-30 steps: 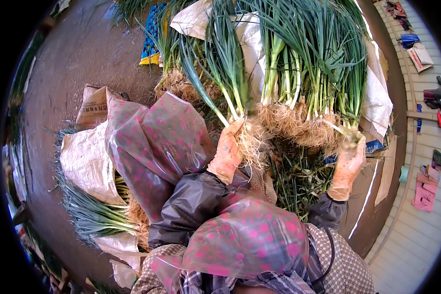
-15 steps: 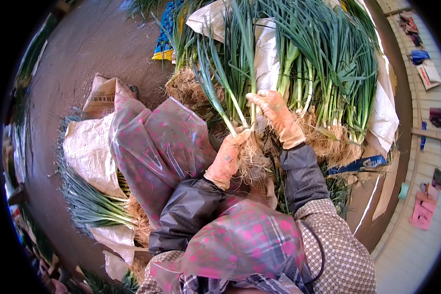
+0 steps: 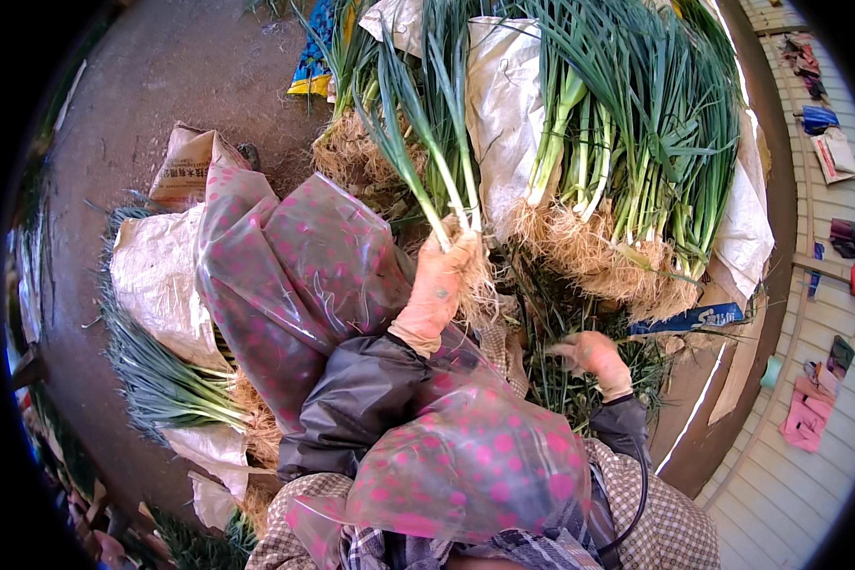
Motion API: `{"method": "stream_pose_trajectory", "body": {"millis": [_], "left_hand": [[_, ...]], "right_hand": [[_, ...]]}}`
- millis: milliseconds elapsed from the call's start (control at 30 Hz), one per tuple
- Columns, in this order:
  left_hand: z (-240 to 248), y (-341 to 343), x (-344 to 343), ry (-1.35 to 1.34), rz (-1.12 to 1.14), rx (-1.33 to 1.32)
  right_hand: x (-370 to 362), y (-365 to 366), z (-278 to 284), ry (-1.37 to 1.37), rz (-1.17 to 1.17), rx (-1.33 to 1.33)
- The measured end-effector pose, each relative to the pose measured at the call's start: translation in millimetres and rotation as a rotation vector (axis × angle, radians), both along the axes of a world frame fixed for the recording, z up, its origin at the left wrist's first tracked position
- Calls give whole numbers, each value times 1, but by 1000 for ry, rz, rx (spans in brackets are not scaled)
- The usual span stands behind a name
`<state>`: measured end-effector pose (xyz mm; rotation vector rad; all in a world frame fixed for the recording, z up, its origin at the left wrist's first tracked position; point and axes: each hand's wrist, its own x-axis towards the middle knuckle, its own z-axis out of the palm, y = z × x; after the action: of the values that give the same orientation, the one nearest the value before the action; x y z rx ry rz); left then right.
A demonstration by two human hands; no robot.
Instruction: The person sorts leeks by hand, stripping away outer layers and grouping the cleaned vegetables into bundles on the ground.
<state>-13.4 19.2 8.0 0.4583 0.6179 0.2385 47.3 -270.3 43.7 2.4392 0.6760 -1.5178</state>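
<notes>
My left hand [image 3: 437,285], in an orange-pink glove, is closed round a few green onions [image 3: 444,171] near their root end. Their long leaves point away from me, and pale stringy roots [image 3: 477,290] hang beside the fingers. My right hand [image 3: 598,361], gloved alike, is lower on the right above a heap of loose green leaf scraps [image 3: 575,380]. Its fingers stretch to the left, somewhat blurred, and I see nothing held in them. Ahead on the right, a thick row of green onions [image 3: 627,171] lies on white sheeting [image 3: 505,104], roots toward me.
More green onions [image 3: 176,375] lie at the left under a pale sack [image 3: 166,285]. A clear pink-dotted plastic apron [image 3: 304,256] covers my legs. Another rooted clump [image 3: 351,147] lies ahead, left of the white sheeting. A tiled strip with scattered items, including pink cloth [image 3: 812,408], runs along the right.
My right hand has left the stalks and swung down and right, over the leaf scraps. My left hand still grips its onions, slightly further left. One upright stalk between the hands no longer shows.
</notes>
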Motion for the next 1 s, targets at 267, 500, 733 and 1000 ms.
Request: {"method": "stream_pose_trajectory", "body": {"millis": [267,500,733,1000], "left_hand": [[9,1,-9,144,-227,288],[-3,6,-13,156,-87,157],[-5,15,-18,-308,-140,-316],[4,22,-20,-233,-58,-382]], "right_hand": [[71,200,10,-197,30,1084],[36,178,18,189,-372,1108],[55,190,3,335,-772,1346],[52,236,21,583,-428,769]]}}
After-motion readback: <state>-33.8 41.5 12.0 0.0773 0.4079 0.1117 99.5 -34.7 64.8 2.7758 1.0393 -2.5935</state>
